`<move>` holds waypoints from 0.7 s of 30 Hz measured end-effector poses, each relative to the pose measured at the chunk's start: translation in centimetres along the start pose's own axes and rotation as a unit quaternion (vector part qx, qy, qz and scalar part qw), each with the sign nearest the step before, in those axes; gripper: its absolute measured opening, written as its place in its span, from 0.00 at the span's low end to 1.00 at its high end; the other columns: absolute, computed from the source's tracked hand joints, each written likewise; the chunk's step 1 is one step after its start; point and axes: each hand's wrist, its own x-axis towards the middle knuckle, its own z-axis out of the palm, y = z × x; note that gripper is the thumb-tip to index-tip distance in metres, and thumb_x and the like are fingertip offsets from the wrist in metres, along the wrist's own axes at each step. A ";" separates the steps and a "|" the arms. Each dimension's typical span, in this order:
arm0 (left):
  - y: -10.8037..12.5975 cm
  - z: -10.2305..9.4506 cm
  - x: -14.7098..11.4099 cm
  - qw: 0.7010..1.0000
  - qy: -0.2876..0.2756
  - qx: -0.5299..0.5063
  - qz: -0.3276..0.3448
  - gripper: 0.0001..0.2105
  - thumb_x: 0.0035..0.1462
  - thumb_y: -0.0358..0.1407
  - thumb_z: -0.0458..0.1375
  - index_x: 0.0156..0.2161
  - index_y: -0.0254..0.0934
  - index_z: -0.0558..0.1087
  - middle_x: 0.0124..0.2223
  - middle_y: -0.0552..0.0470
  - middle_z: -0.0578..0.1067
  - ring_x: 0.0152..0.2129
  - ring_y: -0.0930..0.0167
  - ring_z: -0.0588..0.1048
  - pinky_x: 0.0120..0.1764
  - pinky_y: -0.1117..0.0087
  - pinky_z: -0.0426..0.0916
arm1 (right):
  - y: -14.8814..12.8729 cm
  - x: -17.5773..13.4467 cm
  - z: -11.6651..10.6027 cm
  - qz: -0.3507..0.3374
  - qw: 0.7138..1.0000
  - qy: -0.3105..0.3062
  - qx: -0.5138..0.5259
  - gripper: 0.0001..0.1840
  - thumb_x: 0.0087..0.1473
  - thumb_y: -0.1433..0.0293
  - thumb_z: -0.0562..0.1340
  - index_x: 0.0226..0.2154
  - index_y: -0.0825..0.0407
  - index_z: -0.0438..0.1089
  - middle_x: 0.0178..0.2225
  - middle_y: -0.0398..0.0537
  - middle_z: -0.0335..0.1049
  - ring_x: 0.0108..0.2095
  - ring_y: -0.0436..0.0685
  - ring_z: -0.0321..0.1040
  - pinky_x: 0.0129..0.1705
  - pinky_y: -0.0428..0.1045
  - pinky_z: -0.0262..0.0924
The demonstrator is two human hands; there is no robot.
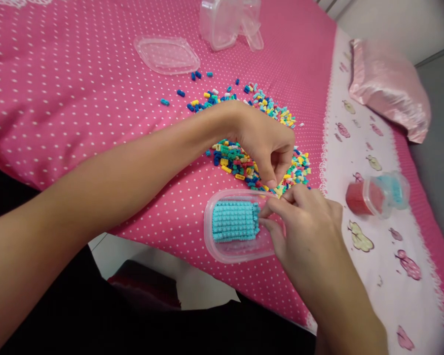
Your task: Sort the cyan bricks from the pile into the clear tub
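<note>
Over the pile of small multicoloured building bricks [240, 160], my left hand [268, 140] bends down with thumb and fingers pinched; whatever is between the fingertips is hidden. A clear plastic container [209, 236] rests below the pile, near the bed's edge. Inside it, light blue building bricks [233, 220] stand packed in neat rows toward the left end. My right hand [307, 222] reaches over the container's right end, its thumb and index finger closed together against the last bricks of the rows. I cannot make out what those fingertips hold.
A clear lid [166, 54] and clear empty-looking containers [229, 24] lie at the back of the pink dotted bedspread [77, 98]. To the right are a container with red contents [364, 197], another with light blue contents [395, 190], and a pink pillow [390, 88].
</note>
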 end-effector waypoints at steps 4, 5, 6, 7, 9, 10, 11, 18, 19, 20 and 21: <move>0.4 0.1 0.0 1.000 0.008 -0.004 -0.010 0.09 0.41 0.41 0.70 0.29 0.40 0.83 0.28 0.55 0.79 0.35 0.68 0.75 0.41 0.70 0.64 | 0.1 0.1 0.0 0.002 1.000 -0.011 -0.013 0.07 0.52 0.76 0.68 0.28 0.49 0.75 0.31 0.47 0.65 0.36 0.63 0.66 0.38 0.56 0.49; 0.4 0.1 0.0 1.000 0.009 -0.006 -0.011 0.09 0.41 0.41 0.70 0.29 0.40 0.83 0.28 0.55 0.79 0.35 0.68 0.75 0.41 0.70 0.64 | 0.2 0.1 0.1 0.003 1.000 -0.014 -0.015 0.07 0.52 0.76 0.68 0.28 0.48 0.75 0.31 0.47 0.65 0.36 0.63 0.66 0.38 0.56 0.49; 0.4 0.1 0.1 1.000 0.009 -0.006 -0.012 0.09 0.41 0.41 0.70 0.29 0.40 0.83 0.28 0.55 0.79 0.35 0.68 0.75 0.41 0.70 0.64 | 0.2 0.2 0.1 0.004 1.000 -0.018 -0.018 0.07 0.52 0.76 0.69 0.28 0.48 0.75 0.31 0.47 0.65 0.36 0.63 0.66 0.38 0.56 0.50; 0.3 0.1 0.1 1.000 0.008 -0.006 -0.011 0.09 0.41 0.41 0.70 0.29 0.40 0.83 0.28 0.55 0.79 0.35 0.68 0.75 0.40 0.71 0.64 | 0.1 0.2 0.1 0.005 1.000 -0.022 -0.019 0.07 0.51 0.76 0.70 0.28 0.48 0.75 0.31 0.47 0.65 0.36 0.63 0.66 0.38 0.56 0.50; 0.1 0.1 0.1 1.000 0.003 -0.005 -0.002 0.09 0.41 0.42 0.69 0.29 0.40 0.83 0.28 0.55 0.79 0.34 0.69 0.74 0.39 0.71 0.64 | 0.1 0.4 0.1 0.011 0.999 -0.033 -0.022 0.07 0.49 0.76 0.71 0.27 0.48 0.76 0.31 0.47 0.65 0.36 0.63 0.65 0.37 0.56 0.51; -0.1 0.0 0.2 1.000 -0.001 -0.004 0.009 0.10 0.42 0.42 0.69 0.30 0.40 0.83 0.28 0.56 0.79 0.33 0.69 0.74 0.38 0.71 0.64 | 0.0 0.4 0.1 0.014 0.999 -0.040 -0.023 0.07 0.48 0.76 0.72 0.27 0.48 0.76 0.31 0.47 0.65 0.36 0.63 0.64 0.37 0.56 0.52; -0.2 0.0 0.2 1.000 -0.008 -0.003 0.023 0.10 0.42 0.43 0.69 0.31 0.40 0.83 0.28 0.56 0.80 0.32 0.70 0.74 0.37 0.72 0.63 | 0.0 0.5 0.1 0.018 0.998 -0.046 -0.025 0.07 0.48 0.76 0.72 0.28 0.49 0.76 0.31 0.48 0.65 0.35 0.62 0.64 0.37 0.56 0.53; -0.5 -0.1 0.3 0.998 0.051 -0.014 -0.030 0.10 0.41 0.43 0.70 0.29 0.41 0.83 0.27 0.55 0.79 0.37 0.67 0.76 0.42 0.71 0.66 | 0.0 0.6 0.1 0.031 0.999 -0.038 -0.022 0.08 0.47 0.74 0.74 0.32 0.51 0.77 0.33 0.48 0.65 0.35 0.61 0.63 0.41 0.57 0.57; -0.4 -0.1 0.3 0.998 0.058 -0.014 -0.034 0.10 0.41 0.44 0.70 0.29 0.42 0.83 0.27 0.55 0.79 0.38 0.67 0.76 0.43 0.71 0.67 | 0.0 0.5 0.1 0.030 0.999 -0.032 -0.020 0.08 0.47 0.74 0.74 0.32 0.51 0.77 0.33 0.48 0.65 0.35 0.61 0.62 0.41 0.57 0.57; -0.4 -0.1 0.3 0.998 0.055 -0.012 -0.031 0.10 0.42 0.44 0.69 0.29 0.42 0.83 0.27 0.55 0.79 0.38 0.67 0.76 0.43 0.71 0.67 | 0.0 0.4 0.1 0.029 0.999 -0.027 -0.018 0.09 0.46 0.74 0.74 0.32 0.51 0.77 0.33 0.48 0.65 0.35 0.61 0.62 0.41 0.57 0.57; -0.4 -0.1 0.3 0.999 0.044 -0.008 -0.023 0.10 0.41 0.44 0.69 0.30 0.42 0.83 0.27 0.55 0.79 0.38 0.67 0.76 0.43 0.71 0.66 | 0.0 0.3 0.0 0.028 0.999 -0.023 -0.016 0.09 0.46 0.74 0.74 0.32 0.51 0.78 0.33 0.48 0.65 0.35 0.61 0.62 0.40 0.57 0.56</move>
